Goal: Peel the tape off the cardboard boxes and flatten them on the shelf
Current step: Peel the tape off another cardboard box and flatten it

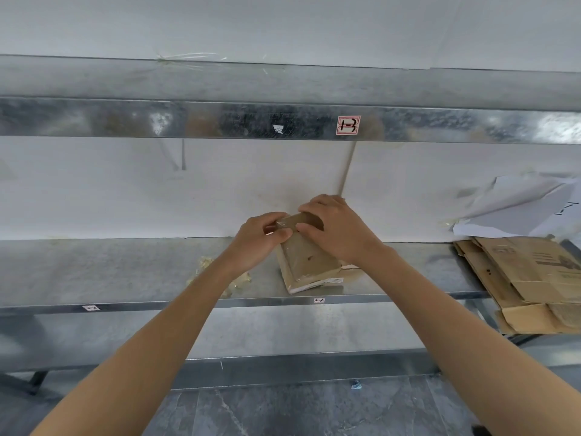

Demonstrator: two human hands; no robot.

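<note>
1. Cardboard box (306,262) sat on the middle shelf (94,272), about midway along it and close to its front edge.
2. Its long axis ran from the shelf's front edge toward the back wall. The near end rested on the metal, the far end was lifted, and the broad face was turned upward.
3. Left hand (256,240) had its thumb and forefinger curled in a pinch on a shiny strip of tape (284,223) at the raised far end.
4. Right hand (342,228) gripped that same end, with its fingers curled over the top edge and its thumb pressed on the broad face.
5. Crumpled tape scraps (204,265) lay on the shelf, further toward its left end.
6. Flattened cardboard (534,278) was piled at the shelf's right end, overhanging the front edge, with white paper (518,209) behind it.
</note>
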